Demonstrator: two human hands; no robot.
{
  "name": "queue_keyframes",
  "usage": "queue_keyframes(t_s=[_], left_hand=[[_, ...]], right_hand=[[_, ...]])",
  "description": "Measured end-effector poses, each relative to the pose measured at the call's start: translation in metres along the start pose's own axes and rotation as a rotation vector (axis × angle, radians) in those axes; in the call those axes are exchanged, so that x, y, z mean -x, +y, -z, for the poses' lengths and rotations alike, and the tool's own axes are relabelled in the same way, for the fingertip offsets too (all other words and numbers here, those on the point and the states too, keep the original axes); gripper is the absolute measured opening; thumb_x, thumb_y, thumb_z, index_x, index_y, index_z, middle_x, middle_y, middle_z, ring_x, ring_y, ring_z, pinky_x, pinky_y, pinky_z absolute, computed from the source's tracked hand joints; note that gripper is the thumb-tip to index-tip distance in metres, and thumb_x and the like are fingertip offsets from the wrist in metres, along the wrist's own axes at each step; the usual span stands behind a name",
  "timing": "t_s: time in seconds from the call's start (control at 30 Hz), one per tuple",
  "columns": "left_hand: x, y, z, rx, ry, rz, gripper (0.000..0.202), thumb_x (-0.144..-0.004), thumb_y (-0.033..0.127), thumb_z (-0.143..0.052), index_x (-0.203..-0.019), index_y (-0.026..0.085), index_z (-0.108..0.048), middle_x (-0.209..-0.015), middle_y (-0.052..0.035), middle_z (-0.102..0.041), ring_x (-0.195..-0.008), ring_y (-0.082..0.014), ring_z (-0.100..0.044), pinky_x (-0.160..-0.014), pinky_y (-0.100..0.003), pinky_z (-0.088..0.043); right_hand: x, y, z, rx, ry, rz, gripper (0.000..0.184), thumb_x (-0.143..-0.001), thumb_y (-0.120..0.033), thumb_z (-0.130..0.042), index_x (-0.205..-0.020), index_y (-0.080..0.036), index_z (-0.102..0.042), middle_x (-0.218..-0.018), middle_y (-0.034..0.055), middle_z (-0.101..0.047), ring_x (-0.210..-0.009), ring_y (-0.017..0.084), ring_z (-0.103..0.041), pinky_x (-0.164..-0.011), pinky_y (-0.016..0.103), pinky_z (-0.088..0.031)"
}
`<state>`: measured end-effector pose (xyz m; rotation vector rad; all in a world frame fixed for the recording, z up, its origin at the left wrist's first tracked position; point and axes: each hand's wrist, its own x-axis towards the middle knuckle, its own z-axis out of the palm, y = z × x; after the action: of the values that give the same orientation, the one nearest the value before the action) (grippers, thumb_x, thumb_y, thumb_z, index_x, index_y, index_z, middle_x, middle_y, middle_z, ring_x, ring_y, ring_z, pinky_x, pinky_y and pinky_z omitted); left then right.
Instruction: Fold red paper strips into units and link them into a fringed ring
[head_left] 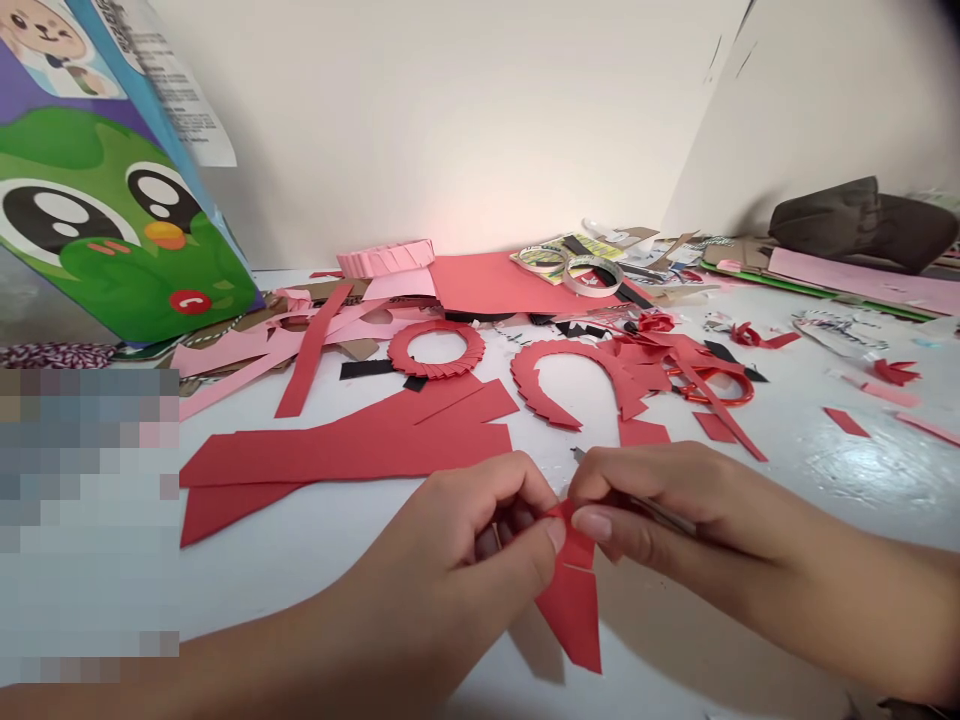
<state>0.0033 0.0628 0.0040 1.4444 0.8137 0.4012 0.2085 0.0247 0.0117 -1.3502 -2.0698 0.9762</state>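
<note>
Red paper strip (571, 600) pinched between closed fingers of left hand (480, 540) and right hand (675, 500), which also grips a metal tool (660, 511).

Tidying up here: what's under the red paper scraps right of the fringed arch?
Red loop handles, likely of scissors, stick out from under the red paper scraps; any blades are covered and cannot be seen.

Left hand (476, 545) near 6 o'clock, fingers (517, 490) curled, thumb (544, 545) pressing forward; right hand (675, 510) just beside it, fingers (607, 480) bent in a pinch. Left forearm (285, 640) angling in from 8 o'clock, right forearm (847, 590) from 4 o'clock.
</note>
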Motion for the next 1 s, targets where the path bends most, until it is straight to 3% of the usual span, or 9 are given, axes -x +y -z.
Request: queue_keyframes(t_s=[0.17,0.37,0.57,0.83,1.0], left_hand=[[0.001,0.001,0.000,-0.001,-0.011,0.002,0.017,-0.093,0.032,-0.056,-0.078,0.023,-0.054,-0.068,0.0048,-0.053,-0.064,-0.0139,-0.047,-0.060,-0.027,-0.035],[0.000,0.006,-0.001,-0.039,-0.052,0.030,0.020,-0.096,0.036,-0.056,-0.084,0.021,-0.060,-0.076,-0.0005,-0.068,-0.067,-0.0141,-0.053,-0.062,-0.026,-0.039],[-0.002,-0.003,0.002,0.089,-0.004,-0.050,0.011,-0.097,0.035,-0.062,-0.093,0.025,-0.062,-0.082,0.0027,-0.067,-0.074,-0.0154,-0.066,-0.069,-0.029,-0.049],[-0.001,-0.006,0.001,0.085,0.061,-0.044,0.009,-0.095,0.034,-0.066,-0.101,0.028,-0.064,-0.089,0.0032,-0.069,-0.077,-0.0180,-0.071,-0.076,-0.037,-0.055],[-0.003,-0.001,0.002,0.098,0.124,-0.047,0.010,-0.091,0.030,-0.069,-0.099,0.027,-0.065,-0.092,0.0029,-0.068,-0.081,-0.0175,-0.068,-0.075,-0.035,-0.055]], right_hand=[[0.000,-0.004,0.000,0.014,0.008,0.081,0.029,-0.106,-0.026,-0.043,-0.078,-0.025,-0.052,-0.074,-0.0044,-0.060,-0.066,0.011,-0.055,-0.062,0.021,-0.045],[-0.001,-0.005,0.002,0.029,0.076,0.076,0.029,-0.107,-0.028,-0.042,-0.080,-0.025,-0.053,-0.076,-0.0036,-0.063,-0.069,0.012,-0.059,-0.065,0.022,-0.047],[-0.001,-0.003,0.003,0.005,0.091,0.098,0.028,-0.107,-0.027,-0.043,-0.081,-0.026,-0.055,-0.077,-0.0043,-0.064,-0.069,0.012,-0.059,-0.064,0.021,-0.046],[-0.004,-0.001,0.004,-0.065,0.075,0.072,0.037,-0.108,-0.043,-0.044,-0.080,-0.024,-0.059,-0.072,-0.0031,-0.061,-0.065,0.013,-0.056,-0.061,0.024,-0.044],[-0.002,-0.002,0.005,-0.031,0.170,0.048,0.039,-0.108,-0.049,-0.041,-0.083,-0.025,-0.059,-0.071,-0.0027,-0.057,-0.065,0.014,-0.055,-0.061,0.024,-0.045]])
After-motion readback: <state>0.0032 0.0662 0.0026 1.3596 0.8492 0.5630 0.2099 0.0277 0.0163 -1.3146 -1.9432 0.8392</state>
